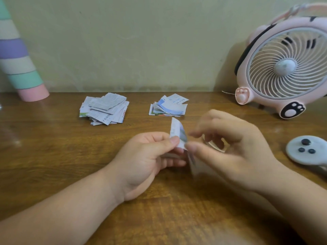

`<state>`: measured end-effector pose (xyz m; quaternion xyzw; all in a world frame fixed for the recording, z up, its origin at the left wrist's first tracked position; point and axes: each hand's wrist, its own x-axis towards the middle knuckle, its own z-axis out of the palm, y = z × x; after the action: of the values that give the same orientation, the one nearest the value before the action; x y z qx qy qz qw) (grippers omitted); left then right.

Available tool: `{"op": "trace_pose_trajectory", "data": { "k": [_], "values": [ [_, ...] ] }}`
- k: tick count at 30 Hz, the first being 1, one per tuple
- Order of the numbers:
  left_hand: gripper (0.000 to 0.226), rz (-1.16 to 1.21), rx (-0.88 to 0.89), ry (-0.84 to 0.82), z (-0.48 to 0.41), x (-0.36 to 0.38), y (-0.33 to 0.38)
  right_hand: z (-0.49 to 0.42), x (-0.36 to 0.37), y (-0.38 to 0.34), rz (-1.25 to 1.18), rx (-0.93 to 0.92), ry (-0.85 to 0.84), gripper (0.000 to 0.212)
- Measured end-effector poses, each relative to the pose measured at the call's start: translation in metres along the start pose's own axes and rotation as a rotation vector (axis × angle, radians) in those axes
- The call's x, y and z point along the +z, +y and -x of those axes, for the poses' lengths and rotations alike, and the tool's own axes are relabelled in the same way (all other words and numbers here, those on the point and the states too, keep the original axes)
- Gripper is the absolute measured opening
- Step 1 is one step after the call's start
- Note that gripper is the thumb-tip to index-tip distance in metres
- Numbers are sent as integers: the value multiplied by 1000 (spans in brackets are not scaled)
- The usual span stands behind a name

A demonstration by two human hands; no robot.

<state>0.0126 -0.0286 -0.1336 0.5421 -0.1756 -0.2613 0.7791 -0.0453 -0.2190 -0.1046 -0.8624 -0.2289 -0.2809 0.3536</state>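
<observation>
**Head view.**
- Item: paper slip. It stands upright and curled, long axis vertical, above the counter between both hands.
- Left hand: its grip pinches the slip's lower end, thumb on top.
- Right hand: just right of the slip, thumb at its edge. It is blurred, so the grip cannot be told.
- Right pile: straight beyond the slip, with bare counter between.
- Left pile: beyond the slip and to the left.
- Fan: well right of the slip.

No legible text. Left of the fan, the far pile and near pile show tiny Chinese print I can't read; held slip blurred.
</observation>
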Motion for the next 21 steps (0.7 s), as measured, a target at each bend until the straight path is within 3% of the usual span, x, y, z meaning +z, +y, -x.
{"op": "trace_pose_trajectory", "data": {
  "k": [2, 4, 6, 10, 17, 21],
  "values": [
    [20, -4, -1, -88, 2, -2, 3, -4, 0, 0, -193, 273, 42, 27],
    [20, 9, -5, -173, 5, -2, 6, -4, 2, 7, -445, 561, -56, 42],
    [19, 36, -29, -233, 7, -4, 8, -4, 2, 11, -608, 688, -161, 50],
    [34, -33, -56, -218, 6, -6, 6, -6, 0, 10, -755, 697, -209, 41],
    [4, -39, 22, -1, 2, -6, 5, -8, 0, 9, -559, 579, 19, 30],
    [24, -2, 105, 35, 2, -9, 5, -5, 0, 2, -355, 488, 13, 21]
  ]
}}
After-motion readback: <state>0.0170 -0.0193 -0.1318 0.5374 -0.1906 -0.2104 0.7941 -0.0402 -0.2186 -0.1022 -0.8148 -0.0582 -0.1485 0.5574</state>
